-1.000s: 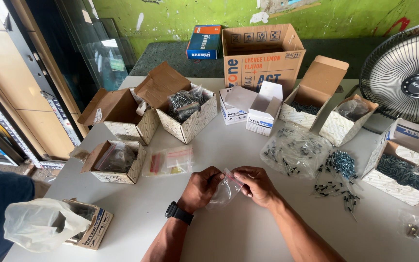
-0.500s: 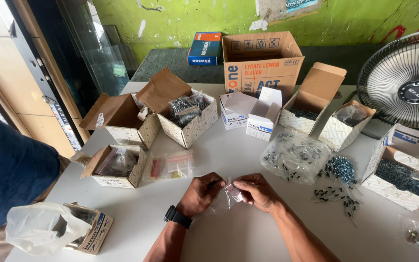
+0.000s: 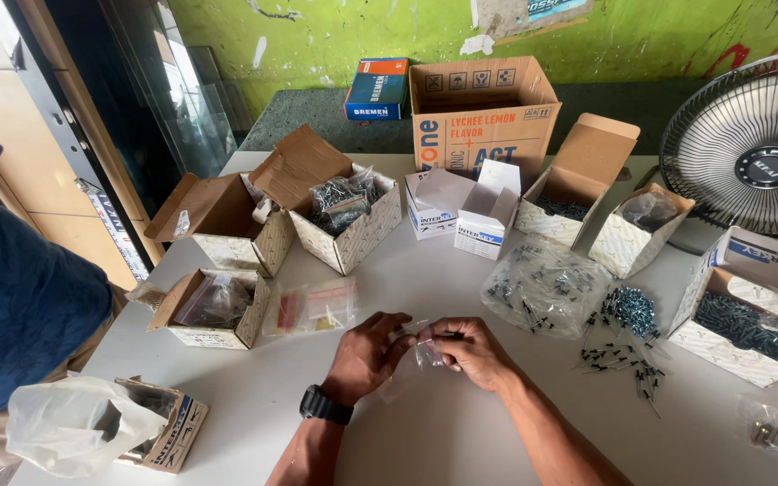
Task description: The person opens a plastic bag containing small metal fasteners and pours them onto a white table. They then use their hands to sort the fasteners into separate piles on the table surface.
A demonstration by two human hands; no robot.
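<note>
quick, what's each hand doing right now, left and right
Left hand: closed, pinching one edge of the small clear plastic bag.
Right hand: closed, pinching the same bag's other edge.

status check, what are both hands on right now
Left hand and right hand pinch one small clear plastic bag just above the white table. Loose dark screws lie apart, to the right. Nothing between the hands.

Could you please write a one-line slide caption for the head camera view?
Both hands, left hand and right hand, pinch a small clear plastic bag over a white table among open boxes of screws.
</note>
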